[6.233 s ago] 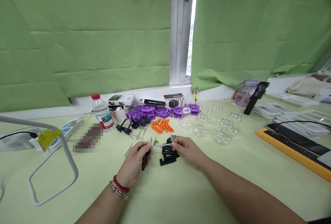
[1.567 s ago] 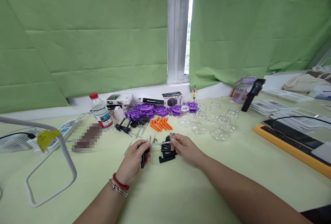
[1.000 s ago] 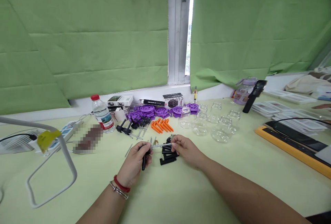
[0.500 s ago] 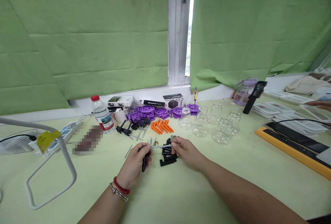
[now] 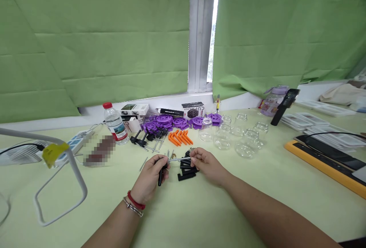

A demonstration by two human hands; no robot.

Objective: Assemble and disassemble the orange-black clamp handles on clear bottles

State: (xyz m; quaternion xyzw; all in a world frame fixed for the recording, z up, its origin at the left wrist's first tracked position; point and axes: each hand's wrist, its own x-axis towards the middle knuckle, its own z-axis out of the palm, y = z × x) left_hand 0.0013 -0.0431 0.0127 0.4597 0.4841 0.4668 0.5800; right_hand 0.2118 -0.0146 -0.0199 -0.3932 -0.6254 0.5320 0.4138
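My left hand (image 5: pixel 153 175) is closed around a black part (image 5: pixel 160 177) whose lower end sticks out below the fingers. A thin metal rod (image 5: pixel 179 159) runs from that part to my right hand (image 5: pixel 206 165), whose fingertips pinch its far end. Black pieces (image 5: pixel 186 176) lie on the table just behind and below the rod, partly hidden by my right hand. Loose metal rods (image 5: pixel 143 163) rest near my left hand. Farther back are orange angled pieces (image 5: pixel 180 137), black parts with rods (image 5: pixel 140 141) and purple wheel-like parts (image 5: pixel 164 119).
Clear glass-like jars (image 5: pixel 247 145) stand right of centre. A red-capped bottle (image 5: pixel 116 124) is at the back left, beside small boxes (image 5: pixel 134 109). A bent grey frame (image 5: pixel 81 181) stands at the left. A yellow-edged black device (image 5: pixel 323 168) and a black brush-like object (image 5: pixel 283 107) are at the right.
The camera view has shifted slightly. A person's hand at the far right edge is no longer in view. Both of my hands keep the same hold on the part and rod.
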